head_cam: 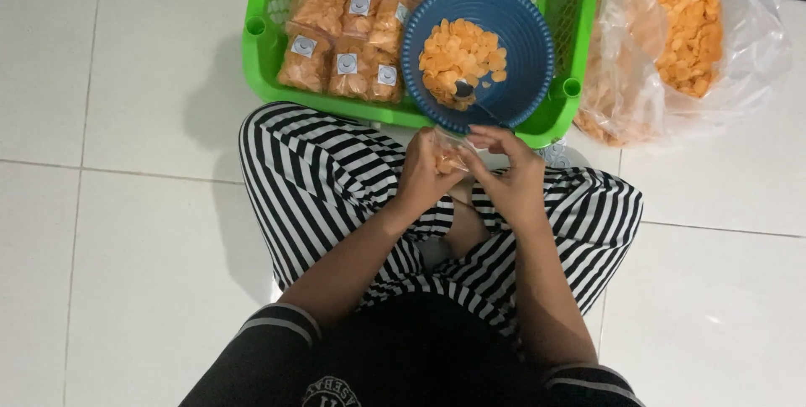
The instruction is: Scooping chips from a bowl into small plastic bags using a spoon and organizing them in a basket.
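One head camera looked straight down from above the seated person, close over the lap, with the white tiled floor (126,231) filling the frame's edges.

This looks like a home floor used for small-scale snack packing. Glossy white floor tiles (126,247) fill the frame, and the person sits cross-legged on them in striped trousers (319,180) rather than at a bench. At the top, a green basket (269,54) holds small sealed packets (340,29) and a blue bowl (520,29) of orange chips; a large clear bag (739,29) of chips lies upper right.
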